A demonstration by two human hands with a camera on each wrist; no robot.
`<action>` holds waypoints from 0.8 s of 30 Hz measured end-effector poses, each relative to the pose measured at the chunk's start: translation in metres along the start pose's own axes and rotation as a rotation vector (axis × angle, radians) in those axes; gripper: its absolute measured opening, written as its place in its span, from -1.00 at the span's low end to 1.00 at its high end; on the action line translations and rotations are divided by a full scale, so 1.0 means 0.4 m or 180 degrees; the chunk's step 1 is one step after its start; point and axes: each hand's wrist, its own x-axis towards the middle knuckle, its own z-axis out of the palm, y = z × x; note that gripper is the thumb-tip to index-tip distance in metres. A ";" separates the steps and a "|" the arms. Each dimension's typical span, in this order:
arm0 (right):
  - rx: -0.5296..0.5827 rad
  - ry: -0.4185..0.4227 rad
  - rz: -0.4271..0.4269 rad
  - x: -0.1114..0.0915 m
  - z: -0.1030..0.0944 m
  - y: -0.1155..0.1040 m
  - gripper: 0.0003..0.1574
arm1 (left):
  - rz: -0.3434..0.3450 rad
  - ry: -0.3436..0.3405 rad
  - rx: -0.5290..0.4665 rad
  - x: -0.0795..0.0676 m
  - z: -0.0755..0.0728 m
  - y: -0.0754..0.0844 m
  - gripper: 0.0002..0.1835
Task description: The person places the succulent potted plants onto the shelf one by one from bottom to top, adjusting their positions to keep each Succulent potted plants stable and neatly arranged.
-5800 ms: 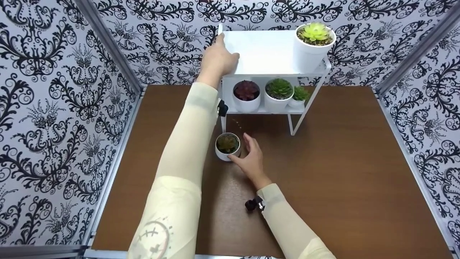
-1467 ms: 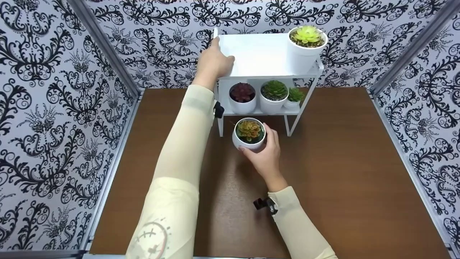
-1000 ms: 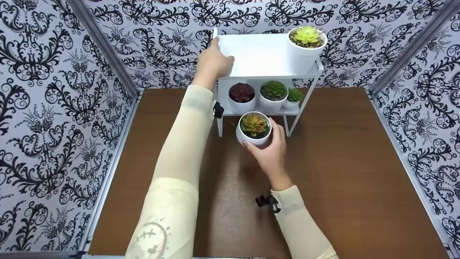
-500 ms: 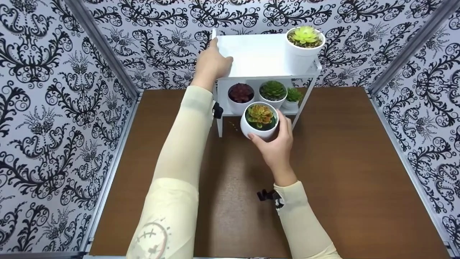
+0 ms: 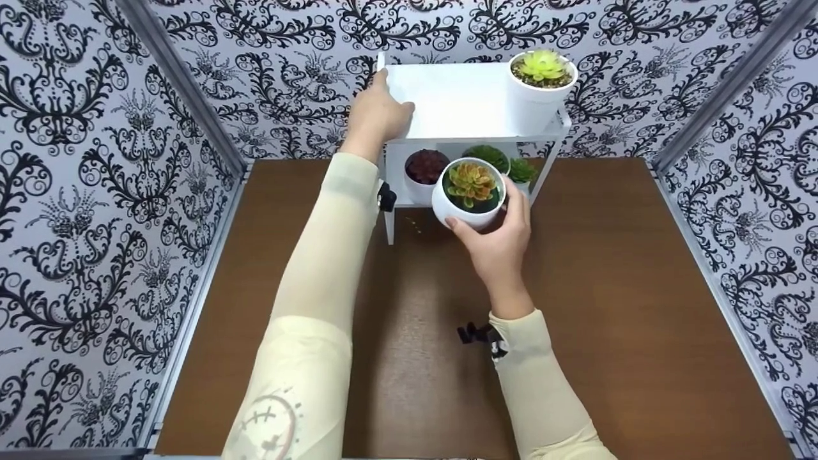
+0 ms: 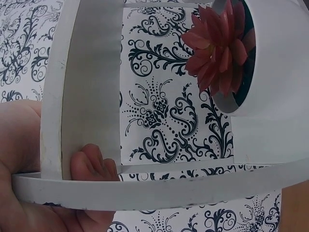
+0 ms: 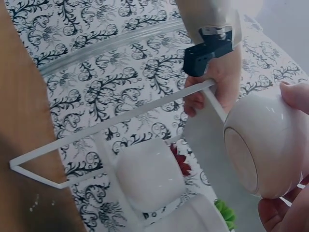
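My right hand [image 5: 501, 246] holds a round white pot with an orange-green succulent [image 5: 471, 184], thumb on the near side and fingers around the right. The pot is in the air before the lower tier of a white two-tier plant stand [image 5: 454, 102]. It partly covers a green potted succulent [image 5: 486, 155] there. In the right wrist view the held pot [image 7: 265, 140] shows its side and base. My left hand [image 5: 378, 114] grips the stand's top left corner. Its fingertips [image 6: 91, 164] curl round the white frame in the left wrist view.
A dark red potted succulent [image 5: 425, 172] and a small green one [image 5: 523, 171] also stand on the lower tier. A tall white pot with a lime-green succulent [image 5: 542, 89] occupies the top's right end. Patterned walls [image 5: 77, 191] enclose the brown table [image 5: 613, 306].
My right hand has taken hold of the orange-green potted succulent on the table by the stand's left leg, lifting it up and rightward. My left hand has kept its grip on the stand.
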 end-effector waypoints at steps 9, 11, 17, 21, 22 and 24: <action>0.0078 0.0087 -0.0038 0.033 0.008 -0.034 0.24 | -0.0016 -0.0011 -0.0029 -0.001 -0.002 0.000 -0.01; 0.0092 0.0087 -0.0011 0.040 0.010 -0.038 0.24 | -0.0007 0.0003 -0.0022 -0.001 -0.002 0.000 -0.02; 0.0064 0.0106 0.0002 0.067 0.011 -0.051 0.21 | 0.0088 0.0110 -0.0025 -0.004 0.004 -0.004 -0.04; 0.0043 0.0157 -0.0002 0.090 0.009 -0.060 0.21 | 0.0091 0.0128 -0.0034 -0.004 0.004 -0.006 -0.04; 0.0041 0.0174 -0.0002 0.096 0.008 -0.062 0.20 | 0.0089 0.0121 -0.0034 -0.003 0.003 -0.006 -0.04; 0.0058 0.0199 0.0023 0.106 0.006 -0.066 0.20 | 0.0087 0.0102 -0.0018 -0.003 0.002 -0.007 -0.04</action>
